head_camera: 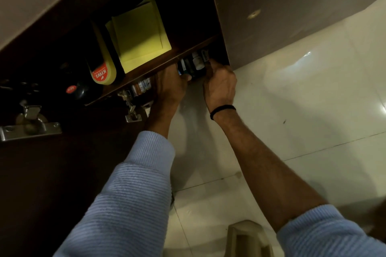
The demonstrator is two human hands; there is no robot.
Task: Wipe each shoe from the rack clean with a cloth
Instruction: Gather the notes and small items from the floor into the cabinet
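The left hand [171, 84] and right hand [219, 87] are gripping a dark cluster of small bottles [195, 64] with curled fingers under the cabinet shelf [146, 69], while the folded yellow cloth [139, 33] is lying on it, right of a Kiwi sponge [103, 73].

The shelf [158, 65] is hiding fingertips of the left hand [170, 87]; labels on the bottles [197, 61] are blurring unreadably; the bottom edge is cropping a tan object [248, 236].

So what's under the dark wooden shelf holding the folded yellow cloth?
Under the dark wooden shelf stand small bottles; the left hand and right hand grip a cluster of them. The shelf and hands cover the rest.
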